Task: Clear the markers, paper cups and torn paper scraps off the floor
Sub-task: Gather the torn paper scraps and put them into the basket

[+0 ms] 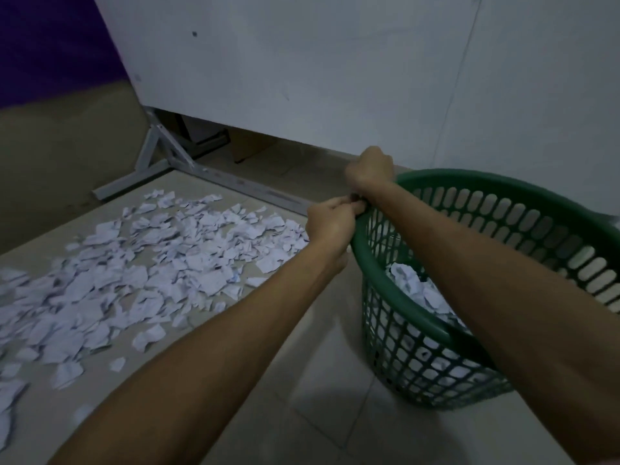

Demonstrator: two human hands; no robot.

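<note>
Scraps (141, 273) of torn white paper strewn thick over the left half of the frame, on pale floor (295, 414) tiles, reaching from the left edge to just short of the centre. Green basket (419, 357) at lower right, slotted walls, tilted toward the scraps, more scraps (419, 290) heaped inside. Left hand (330, 221) at centre, fingers curled over the basket's near-left rim, gripping it. Right hand (369, 171) just above and right of it, fist closed at the rim's far-left edge, seemingly clutching the rim too, though fingers hidden behind the knuckles. Something small and dark between the two hands, too blurred to name. Both forearms stretched in from the bottom edge, right one crossing over the basket's mouth. White board (302, 62) filling the top of the frame, grey metal stand (161, 162) at upper left beneath it. No markers or cups to be made out.
</note>
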